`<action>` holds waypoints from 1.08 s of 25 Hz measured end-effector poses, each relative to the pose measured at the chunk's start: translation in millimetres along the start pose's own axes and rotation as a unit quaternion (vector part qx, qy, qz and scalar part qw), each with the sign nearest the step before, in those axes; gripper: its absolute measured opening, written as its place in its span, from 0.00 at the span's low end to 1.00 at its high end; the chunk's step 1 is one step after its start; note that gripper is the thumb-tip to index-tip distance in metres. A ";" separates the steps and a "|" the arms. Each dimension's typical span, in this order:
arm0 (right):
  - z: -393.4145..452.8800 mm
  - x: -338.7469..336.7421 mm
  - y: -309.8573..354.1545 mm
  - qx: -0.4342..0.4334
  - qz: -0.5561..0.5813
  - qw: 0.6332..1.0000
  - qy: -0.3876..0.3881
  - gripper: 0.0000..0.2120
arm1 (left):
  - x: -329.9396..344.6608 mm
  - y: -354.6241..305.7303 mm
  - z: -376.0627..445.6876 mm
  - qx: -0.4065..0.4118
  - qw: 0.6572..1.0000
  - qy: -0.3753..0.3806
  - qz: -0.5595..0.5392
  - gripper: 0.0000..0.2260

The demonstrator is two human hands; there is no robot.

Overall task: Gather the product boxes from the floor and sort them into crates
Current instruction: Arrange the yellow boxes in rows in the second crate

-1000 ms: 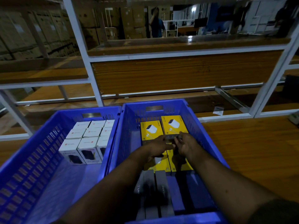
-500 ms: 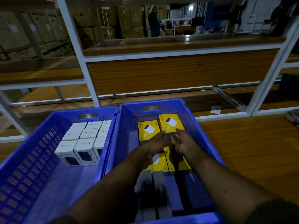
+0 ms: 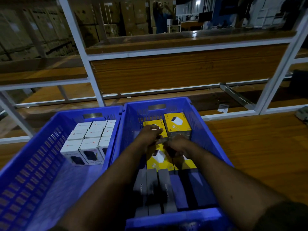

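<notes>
Two blue crates stand side by side on the wooden floor. The left crate [image 3: 50, 147] holds several white product boxes [image 3: 90, 140] at its far end. The right crate [image 3: 206, 130] holds yellow boxes [image 3: 177, 123] at the far end, with grey boxes [image 3: 164, 185] and dark blue boxes [image 3: 191, 185] nearer me. My left hand [image 3: 150, 135] lies over the far-left yellow box [image 3: 160, 125], fingers wrapped on its top. My right hand [image 3: 178, 145] is curled against the near face of the far-right yellow box. What its fingers hold is hidden.
White metal shelving [image 3: 93, 80] with wooden boards stands just beyond the crates. A person [image 3: 160, 19] stands far off among stacked cartons. A small white tag [image 3: 223, 108] lies on the lowest shelf board, and a grey object [image 3: 302, 114] sits at the right edge.
My left hand has slid forward onto the far-left yellow box. The right hand stays near the gap between the yellow rows. The view has tilted slightly.
</notes>
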State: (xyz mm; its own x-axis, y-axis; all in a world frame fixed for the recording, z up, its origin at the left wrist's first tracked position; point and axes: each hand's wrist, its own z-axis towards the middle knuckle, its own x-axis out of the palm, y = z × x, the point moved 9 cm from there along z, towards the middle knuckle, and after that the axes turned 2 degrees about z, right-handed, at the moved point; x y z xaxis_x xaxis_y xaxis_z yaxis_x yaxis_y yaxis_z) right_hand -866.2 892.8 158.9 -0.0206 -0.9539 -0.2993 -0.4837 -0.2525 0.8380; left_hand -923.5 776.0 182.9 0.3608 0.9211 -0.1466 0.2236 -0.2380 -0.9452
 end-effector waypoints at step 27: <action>-24.8 -51.4 14.9 -0.029 0.227 0.972 -0.050 0.04 | -5.7 15.2 -42.3 -0.050 0.995 0.065 0.057 0.29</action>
State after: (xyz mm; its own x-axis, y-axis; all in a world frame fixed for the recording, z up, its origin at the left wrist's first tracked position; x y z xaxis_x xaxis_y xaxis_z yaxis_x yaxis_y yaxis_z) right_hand -850.6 934.1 198.0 -0.3065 -0.9494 0.0677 -0.3555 0.1802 0.9171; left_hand -883.9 754.1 181.8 0.5010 0.8406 -0.2060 0.2613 -0.3738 -0.8899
